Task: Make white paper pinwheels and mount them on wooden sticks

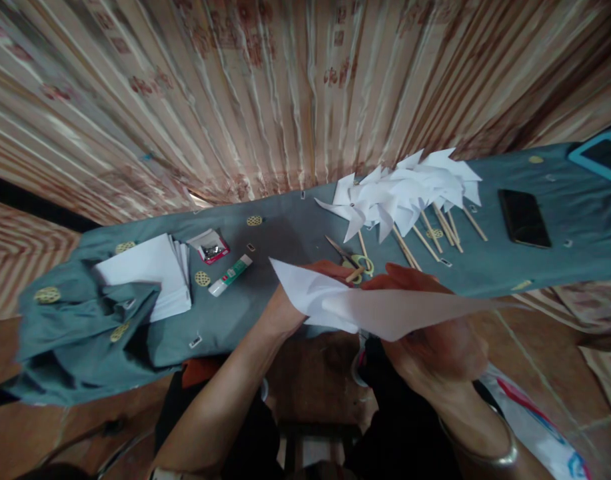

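A white paper pinwheel (385, 310) is held up between my two hands over the table's near edge, its folded blades pointing left and right. My left hand (288, 307) grips it from the left, with most fingers hidden behind the paper. From the other side my right hand (445, 347) closes around it, its fingers partly covered by a blade. The end of a wooden stick (355, 275) shows between the hands, just beyond the paper. Behind it lies a pair of scissors (368, 264) with yellow-green handles.
Finished pinwheels (410, 190) on sticks are heaped at the back right, near a black phone (524, 217) and a blue-edged device (598, 157). On the left are a stack of paper (150, 270), a small red box (212, 248) of metal pieces and a glue stick (230, 275).
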`<state>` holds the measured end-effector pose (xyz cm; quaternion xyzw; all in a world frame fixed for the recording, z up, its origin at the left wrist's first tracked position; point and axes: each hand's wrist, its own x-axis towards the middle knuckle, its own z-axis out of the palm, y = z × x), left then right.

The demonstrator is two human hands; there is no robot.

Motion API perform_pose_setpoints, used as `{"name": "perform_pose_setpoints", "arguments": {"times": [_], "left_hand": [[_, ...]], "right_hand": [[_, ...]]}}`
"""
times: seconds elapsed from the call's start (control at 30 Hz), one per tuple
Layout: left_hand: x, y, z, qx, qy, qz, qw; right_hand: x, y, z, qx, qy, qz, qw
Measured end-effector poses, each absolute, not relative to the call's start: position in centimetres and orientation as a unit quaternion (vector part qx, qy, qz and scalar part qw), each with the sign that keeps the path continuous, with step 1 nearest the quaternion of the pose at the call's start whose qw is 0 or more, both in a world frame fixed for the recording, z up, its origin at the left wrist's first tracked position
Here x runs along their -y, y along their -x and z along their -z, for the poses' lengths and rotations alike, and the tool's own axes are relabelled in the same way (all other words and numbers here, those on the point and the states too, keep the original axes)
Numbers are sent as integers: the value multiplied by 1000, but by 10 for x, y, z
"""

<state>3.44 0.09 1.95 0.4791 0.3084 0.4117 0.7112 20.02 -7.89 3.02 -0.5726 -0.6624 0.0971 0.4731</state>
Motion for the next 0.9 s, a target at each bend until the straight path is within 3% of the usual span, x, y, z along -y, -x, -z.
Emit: {"name": "perform_pose_setpoints", "arguments": {"times": [0.53, 0.9], "left_hand": [[3, -31, -25, -309, -514, -389, 699], [3, -32, -25, -304, -493, -387, 718]], "right_hand": [[71, -192, -46, 687, 525, -8, 503], [76, -195, -38, 672, 550, -76, 490]]}}
